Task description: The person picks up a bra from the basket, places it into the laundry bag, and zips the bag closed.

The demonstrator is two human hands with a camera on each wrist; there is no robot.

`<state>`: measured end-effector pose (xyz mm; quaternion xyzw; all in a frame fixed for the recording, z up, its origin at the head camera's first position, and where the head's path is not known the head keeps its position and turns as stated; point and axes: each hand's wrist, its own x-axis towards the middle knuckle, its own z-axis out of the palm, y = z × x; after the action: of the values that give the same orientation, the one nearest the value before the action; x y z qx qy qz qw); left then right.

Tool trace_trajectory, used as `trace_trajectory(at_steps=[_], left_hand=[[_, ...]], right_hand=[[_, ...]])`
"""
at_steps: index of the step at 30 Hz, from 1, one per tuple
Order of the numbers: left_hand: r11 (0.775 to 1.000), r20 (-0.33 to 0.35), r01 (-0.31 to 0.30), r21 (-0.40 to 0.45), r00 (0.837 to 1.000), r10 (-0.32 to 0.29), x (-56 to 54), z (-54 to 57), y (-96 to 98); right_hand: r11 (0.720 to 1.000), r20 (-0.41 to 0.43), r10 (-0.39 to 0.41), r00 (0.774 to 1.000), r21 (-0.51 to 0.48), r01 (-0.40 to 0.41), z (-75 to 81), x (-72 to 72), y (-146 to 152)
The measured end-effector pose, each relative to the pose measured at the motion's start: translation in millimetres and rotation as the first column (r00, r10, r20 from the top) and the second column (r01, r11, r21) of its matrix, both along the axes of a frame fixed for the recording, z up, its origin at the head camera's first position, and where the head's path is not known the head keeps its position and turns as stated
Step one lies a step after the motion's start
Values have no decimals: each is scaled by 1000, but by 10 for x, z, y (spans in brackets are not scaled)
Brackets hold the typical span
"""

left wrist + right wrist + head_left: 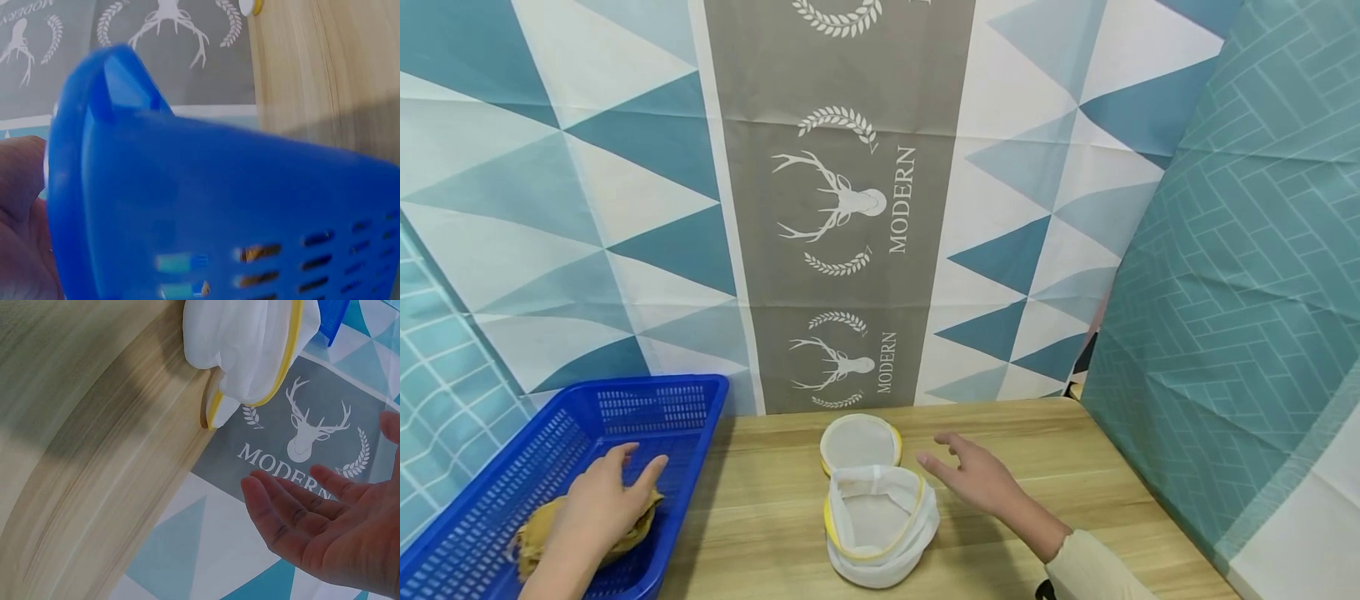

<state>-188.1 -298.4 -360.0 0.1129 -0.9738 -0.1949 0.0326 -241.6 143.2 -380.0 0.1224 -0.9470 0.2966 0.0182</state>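
Observation:
My left hand (pixel 597 502) hovers over the blue basket (pixel 694 475) with its fingers spread and nothing in them. Under it, inside the basket, lies a crumpled mustard-coloured cloth item (pixel 542 531), partly hidden by the hand. In the left wrist view the basket wall (pixel 187 181) covers most of the picture, with part of the left hand (pixel 25 219) at the edge. A white mesh laundry bag (pixel 883 562) with yellow zipper trim stands unzipped on the table, its round lid (pixel 859 442) folded back. To its right is my right hand (pixel 981 477), fingers extended and holding nothing.
The wooden table (pixel 1037 533) carries both the basket and the bag. A patterned cloth (pixel 850 275) with deer prints hangs behind it, and a teal cloth (pixel 1240 275) hangs along the right side.

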Motion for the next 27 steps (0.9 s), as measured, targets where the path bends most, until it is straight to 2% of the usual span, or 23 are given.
trace_trajectory(at_steps=[6, 12, 15, 20, 27], left_hand=[[999, 63, -22, 45, 998, 19, 14, -43, -134], [999, 105, -20, 37, 994, 16, 60, -56, -222], [999, 126, -38, 32, 991, 34, 83, -58, -252], [998, 132, -58, 33, 990, 54, 92, -92, -312], [997, 131, -38, 62, 991, 30, 40, -148, -371]], right_hand=[[1000, -5, -4, 1000, -18, 4, -33, -12, 15], [999, -7, -3, 1000, -44, 3, -42, -6, 25], [999, -4, 2, 1000, -55, -2, -58, 2, 26], [998, 3, 13, 1000, -64, -13, -105, 18, 26], [996, 21, 48, 999, -78, -46, -155, 33, 21]])
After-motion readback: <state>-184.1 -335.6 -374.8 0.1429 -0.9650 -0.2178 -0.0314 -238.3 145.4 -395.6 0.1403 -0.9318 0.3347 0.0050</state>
